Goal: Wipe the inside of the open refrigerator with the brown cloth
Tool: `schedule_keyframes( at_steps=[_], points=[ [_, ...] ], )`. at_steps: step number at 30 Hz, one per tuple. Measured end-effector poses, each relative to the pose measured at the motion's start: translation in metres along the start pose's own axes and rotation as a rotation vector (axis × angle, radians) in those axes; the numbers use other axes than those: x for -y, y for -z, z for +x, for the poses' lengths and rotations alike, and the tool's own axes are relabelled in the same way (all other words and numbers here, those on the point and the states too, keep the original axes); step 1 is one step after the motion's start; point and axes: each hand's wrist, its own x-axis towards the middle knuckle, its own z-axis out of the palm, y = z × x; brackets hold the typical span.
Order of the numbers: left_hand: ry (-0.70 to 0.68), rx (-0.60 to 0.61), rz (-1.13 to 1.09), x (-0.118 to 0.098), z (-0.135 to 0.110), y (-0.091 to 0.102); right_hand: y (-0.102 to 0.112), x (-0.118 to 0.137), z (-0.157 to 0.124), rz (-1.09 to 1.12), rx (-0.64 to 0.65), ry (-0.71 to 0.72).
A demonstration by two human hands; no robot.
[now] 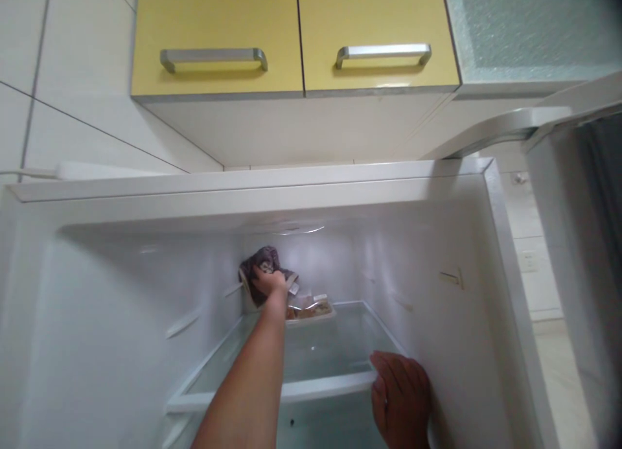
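Observation:
My left hand [270, 282] reaches deep into a fridge and holds a dark patterned cloth [266, 257] with a pale edge against the back left corner of the inside wall. Some fingers are hidden in its folds. Below and right of that hand, a shallow pale tray [311, 314] with brownish food under clear wrap sits at the back of the glass shelf [335, 339]. My right hand [401, 394] has its fingers curled over the shelf's white front rim at the right end.
White fridge walls [427, 254] with small shelf ledges [183, 326] enclose both hands. The fridge door [568, 241] stands open at the right. Yellow cabinets [218, 21] with metal handles hang above. Another shelf surface [330, 423] with a small dark speck lies lower down.

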Motion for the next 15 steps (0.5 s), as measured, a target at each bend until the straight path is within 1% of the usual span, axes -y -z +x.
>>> schedule_keyframes(
  at_steps=[2, 3, 4, 5, 7, 9, 11, 13, 15],
  points=[
    [0.064, 0.003, 0.038, -0.012, -0.006, -0.012, -0.002, -0.001, -0.001, 0.001, -0.016, 0.009],
    [0.058, 0.011, 0.058, -0.019, -0.009, -0.016, -0.003, -0.001, -0.002, 0.006, -0.021, 0.003],
    [0.02, 0.028, 0.077, -0.028, -0.014, -0.021, -0.004, -0.001, -0.003, 0.014, -0.024, -0.009],
    [-0.046, 0.055, 0.095, -0.038, -0.02, -0.026, -0.005, -0.001, -0.004, 0.022, -0.023, -0.019],
    [-0.239, 0.141, 0.132, -0.058, -0.037, -0.036, -0.007, -0.003, -0.008, 0.029, -0.017, -0.021],
    [-0.485, 0.274, 0.165, -0.076, -0.06, -0.046, -0.008, -0.005, -0.011, 0.022, -0.003, -0.009],
    [-0.728, 0.4, 0.193, -0.091, -0.083, -0.056, -0.008, -0.007, -0.013, 0.017, 0.015, -0.01],
    [-0.881, 0.471, 0.231, -0.099, -0.101, -0.062, -0.007, -0.007, -0.013, 0.02, 0.032, -0.018],
    [-0.955, 0.495, 0.277, -0.102, -0.107, -0.064, -0.006, -0.006, -0.011, 0.021, 0.034, -0.029]
  ],
)
